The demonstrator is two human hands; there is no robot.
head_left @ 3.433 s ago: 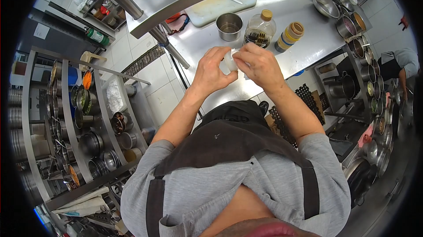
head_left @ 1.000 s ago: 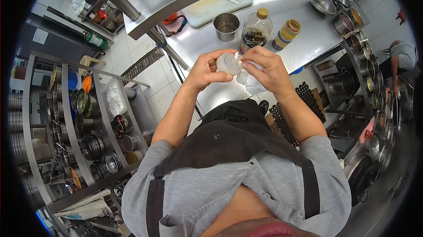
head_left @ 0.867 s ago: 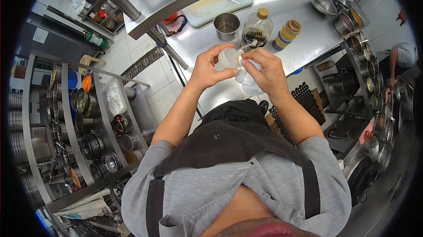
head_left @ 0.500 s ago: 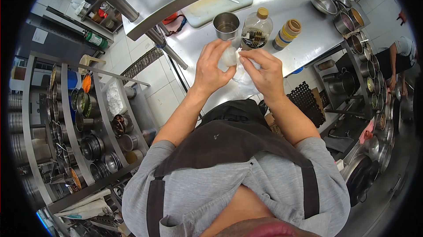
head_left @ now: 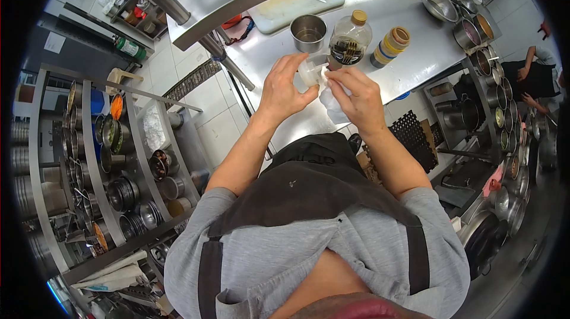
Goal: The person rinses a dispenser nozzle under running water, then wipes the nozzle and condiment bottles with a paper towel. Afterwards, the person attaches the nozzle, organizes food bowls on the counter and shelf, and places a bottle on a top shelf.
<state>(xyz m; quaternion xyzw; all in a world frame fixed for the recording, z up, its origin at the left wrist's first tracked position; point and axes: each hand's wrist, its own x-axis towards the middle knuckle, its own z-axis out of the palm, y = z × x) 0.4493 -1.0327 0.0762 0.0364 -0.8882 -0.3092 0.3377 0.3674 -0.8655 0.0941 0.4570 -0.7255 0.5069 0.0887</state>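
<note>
Big steel table point(head_left: 415, 46) in front of me. Clear jar point(head_left: 349, 35) on it, steel pot point(head_left: 309, 46) next to jar. My left hand point(head_left: 282, 89) curves round small plastic cup point(head_left: 309, 73), thumb and fingers on its sides. My right hand point(head_left: 358, 98) pinches white cloth point(head_left: 331, 105), maybe paper; looks soft, floppy. Cup is smallest, up in air between hands. Should be light, bit bendy, maybe slippery. Best hold: round sides, gently.

Left hand point(head_left: 284, 89) and right hand point(head_left: 358, 98) raised close together over the near edge of the counter point(head_left: 421, 61).
The left curves into a C, fingers point(head_left: 289, 68) arched opposite the thumb; the right pinches between thumb and forefinger, its back upward. Both elbows are bent, the bare forearms point(head_left: 240, 156) slanting forward and inward.
</note>
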